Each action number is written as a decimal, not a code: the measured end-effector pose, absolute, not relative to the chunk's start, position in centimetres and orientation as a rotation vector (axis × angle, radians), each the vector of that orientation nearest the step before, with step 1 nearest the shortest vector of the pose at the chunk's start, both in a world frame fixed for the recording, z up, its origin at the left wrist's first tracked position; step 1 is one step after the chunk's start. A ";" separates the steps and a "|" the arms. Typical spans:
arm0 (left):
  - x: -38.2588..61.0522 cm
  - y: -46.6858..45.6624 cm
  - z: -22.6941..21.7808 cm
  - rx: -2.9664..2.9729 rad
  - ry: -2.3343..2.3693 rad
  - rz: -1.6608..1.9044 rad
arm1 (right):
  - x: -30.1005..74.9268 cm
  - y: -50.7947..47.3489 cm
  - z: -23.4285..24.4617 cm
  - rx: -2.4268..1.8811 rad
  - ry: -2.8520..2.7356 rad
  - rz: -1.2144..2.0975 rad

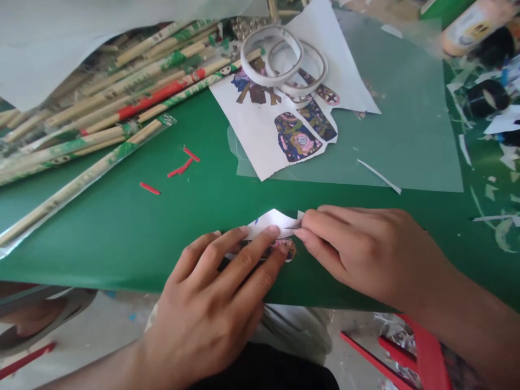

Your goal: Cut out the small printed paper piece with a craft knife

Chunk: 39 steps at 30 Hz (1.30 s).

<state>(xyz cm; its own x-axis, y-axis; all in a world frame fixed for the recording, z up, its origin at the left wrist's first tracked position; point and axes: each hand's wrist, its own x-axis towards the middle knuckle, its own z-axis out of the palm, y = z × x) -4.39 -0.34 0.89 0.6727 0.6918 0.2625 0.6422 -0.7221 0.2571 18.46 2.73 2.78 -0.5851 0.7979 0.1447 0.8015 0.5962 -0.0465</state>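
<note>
Fingers spread, my left hand (pixel 221 292) presses down on a small printed paper cutout (pixel 290 250) near the front edge of the table. Above that cutout, a piece of white paper (pixel 268 221) is lifted into a peak, its lower edge under my left fingertips. My right hand (pixel 357 244) is closed in a pinch at the right end of this white paper. A thin grey point shows at the right fingertips; whether it is a paper edge or a blade I cannot tell. My left fingers partly cover the cutout.
Two white tape rolls (pixel 272 57) lie on a printed sheet (pixel 247 127) over a translucent sheet (pixel 410 146). Wrapped chopsticks (pixel 97 157) are heaped at the left, near red scraps (pixel 150 188). A bottle (pixel 473 27) and paper bits lie at the right.
</note>
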 end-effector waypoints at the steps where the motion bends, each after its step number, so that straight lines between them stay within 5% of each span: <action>1: -4.4 -0.3 0.9 2.739 1.108 0.514 | 18.5 2.6 2.9 -1.341 -2.677 -0.056; 39: -4.3 -0.7 0.5 2.732 1.134 0.528 | 18.0 1.6 3.5 -1.358 -2.780 -0.076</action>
<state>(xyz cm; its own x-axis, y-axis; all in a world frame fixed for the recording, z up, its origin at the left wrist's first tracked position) -4.27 -0.67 0.54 0.6552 0.7069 0.2665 0.6589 -0.7073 0.2561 17.96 1.64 3.49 -0.6140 0.7868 0.0628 0.7891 0.6139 0.0236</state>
